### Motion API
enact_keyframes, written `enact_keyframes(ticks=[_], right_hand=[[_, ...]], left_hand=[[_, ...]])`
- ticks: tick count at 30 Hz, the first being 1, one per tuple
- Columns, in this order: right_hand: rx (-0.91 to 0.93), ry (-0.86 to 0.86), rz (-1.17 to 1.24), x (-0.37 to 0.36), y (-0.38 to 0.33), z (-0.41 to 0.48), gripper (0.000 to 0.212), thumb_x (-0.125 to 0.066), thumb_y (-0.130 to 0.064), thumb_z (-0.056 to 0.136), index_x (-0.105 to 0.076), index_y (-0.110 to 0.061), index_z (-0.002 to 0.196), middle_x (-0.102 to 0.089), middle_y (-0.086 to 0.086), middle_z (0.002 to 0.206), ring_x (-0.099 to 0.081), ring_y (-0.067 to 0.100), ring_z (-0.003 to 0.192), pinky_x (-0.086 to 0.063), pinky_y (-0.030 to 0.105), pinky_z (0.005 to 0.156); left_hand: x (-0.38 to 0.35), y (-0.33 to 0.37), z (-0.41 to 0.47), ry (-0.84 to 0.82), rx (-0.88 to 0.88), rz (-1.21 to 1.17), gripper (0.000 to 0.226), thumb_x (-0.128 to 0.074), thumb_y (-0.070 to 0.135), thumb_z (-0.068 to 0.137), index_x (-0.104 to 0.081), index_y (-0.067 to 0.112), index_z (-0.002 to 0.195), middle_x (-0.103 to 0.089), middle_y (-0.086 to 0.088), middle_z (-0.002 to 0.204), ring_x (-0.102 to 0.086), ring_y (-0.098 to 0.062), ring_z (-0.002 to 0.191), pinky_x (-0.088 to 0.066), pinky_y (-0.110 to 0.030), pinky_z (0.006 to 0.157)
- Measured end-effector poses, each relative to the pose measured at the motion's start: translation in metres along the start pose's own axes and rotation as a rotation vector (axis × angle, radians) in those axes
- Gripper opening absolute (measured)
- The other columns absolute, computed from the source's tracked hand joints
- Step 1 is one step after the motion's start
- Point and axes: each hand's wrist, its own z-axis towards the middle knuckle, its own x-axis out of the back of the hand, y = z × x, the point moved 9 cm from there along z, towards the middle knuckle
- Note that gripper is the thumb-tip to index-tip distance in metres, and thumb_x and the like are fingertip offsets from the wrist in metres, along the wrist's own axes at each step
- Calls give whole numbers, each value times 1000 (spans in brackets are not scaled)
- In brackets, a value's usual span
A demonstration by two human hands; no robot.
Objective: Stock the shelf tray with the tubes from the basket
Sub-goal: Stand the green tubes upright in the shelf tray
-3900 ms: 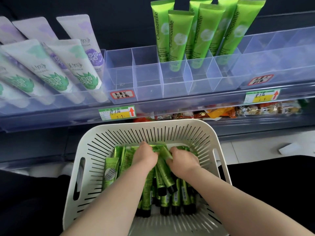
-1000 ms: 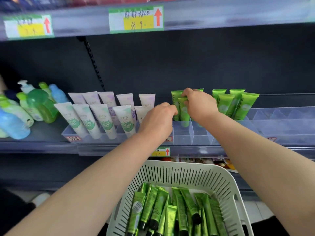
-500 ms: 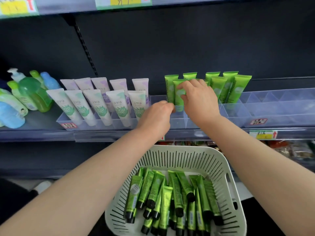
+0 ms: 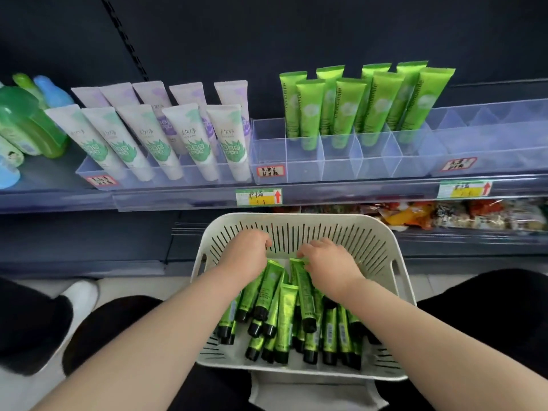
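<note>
The green tubes [image 4: 284, 310] lie heaped in the white slotted basket [image 4: 296, 223], black caps towards me and crimped ends under my fingers. My right hand [image 4: 329, 262] is down on the far end of the heap. Its fingers [image 4: 308, 250] are curled together and pinch the crimped end of a tube [image 4: 305, 295] that lies on top. My left hand [image 4: 246, 253] is just left of it, knuckles up, fingers [image 4: 262, 237] curled down close to the basket's far wall. I cannot tell whether they hold anything, since the hand hides the tips.

Beyond my fingers and higher up, the clear shelf tray [image 4: 341, 164] sits on the shelf, split into small compartments. Larger green tubes [image 4: 350, 108] stand upright in its rear compartments, while the front row ones show nothing inside. Left of my fingers, in the neighbouring tray, white tubes [image 4: 154, 137] lean in two rows. Green and blue bottles [image 4: 26, 126] stand past them. A price label [image 4: 258, 197] with a red arrow is fixed to the shelf edge, straight beyond my left hand. To the right of my fingers, snack packets [image 4: 459, 215] fill the lower shelf.
</note>
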Motion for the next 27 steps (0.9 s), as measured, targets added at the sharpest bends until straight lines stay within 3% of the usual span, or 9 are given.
enact_keyframes(ticks=[6, 9, 14, 18, 20, 22, 23, 25, 27], right_hand=[[-11, -285, -124, -71, -6, 0, 56, -50, 1, 83, -44, -19, 135, -54, 6, 125, -39, 27, 121, -37, 42, 99], [-43, -350, -152, -88, -6, 5, 42, -51, -18, 93, -46, -21, 135, -53, 7, 124, -40, 27, 118, -38, 43, 100], [-104, -421, -25, -104, -12, 7, 42, -43, -46, 96, -46, -23, 131, -54, 7, 121, -44, 27, 116, -43, 41, 91], [-157, -397, 116, -100, -13, 9, 41, -48, -56, 89, -44, -23, 112, -59, 3, 95, -54, 24, 93, -47, 34, 68], [-169, -389, 121, -96, -14, 10, 31, -53, -47, 89, -45, -21, 104, -60, 1, 86, -56, 22, 81, -47, 32, 61], [-203, -380, 135, -94, -10, 9, 15, -55, -25, 87, -46, -21, 98, -61, 1, 86, -58, 22, 78, -48, 30, 59], [-235, -378, 165, -94, -6, 7, 16, -55, -18, 86, -47, -22, 99, -61, 0, 85, -58, 21, 76, -46, 28, 56], [-284, -363, 255, -91, 1, 1, 24, -59, -15, 84, -49, -24, 104, -58, -3, 80, -58, 19, 73, -43, 27, 53], [-286, -321, 314, -80, 6, -3, 28, -63, -22, 85, -53, -24, 111, -61, -3, 88, -60, 17, 81, -50, 30, 64]], left_hand=[[-38, -33, -8, -87, 91, -29, 38, -53, -2, 90, -66, 17, 120, -64, -5, 121, -59, -21, 111, -46, -32, 95], [-46, -43, -9, -94, 118, -59, 41, -53, -3, 90, -64, 19, 122, -62, -3, 124, -59, -20, 112, -46, -31, 95], [-48, -48, -6, -77, 122, -78, 39, -54, -2, 91, -64, 19, 122, -63, -2, 123, -60, -18, 109, -49, -30, 91], [-48, -47, -3, -57, 127, -106, 39, -53, -3, 91, -64, 19, 121, -62, -2, 125, -60, -18, 110, -48, -30, 93], [-50, -47, -1, -58, 129, -112, 40, -52, -4, 91, -64, 19, 121, -62, -3, 124, -61, -18, 107, -49, -30, 90], [-52, -47, 0, -67, 135, -116, 40, -51, -4, 91, -63, 19, 122, -62, -3, 123, -61, -19, 106, -49, -30, 88], [-53, -47, 0, -71, 137, -116, 40, -51, -3, 92, -63, 19, 123, -62, -3, 122, -61, -19, 106, -49, -29, 88], [-55, -47, 0, -84, 136, -112, 40, -52, -3, 92, -62, 18, 124, -62, -3, 123, -60, -20, 108, -49, -30, 89], [-58, -45, 1, -103, 126, -101, 38, -53, -3, 92, -62, 17, 124, -62, -3, 124, -58, -20, 112, -48, -31, 95]])
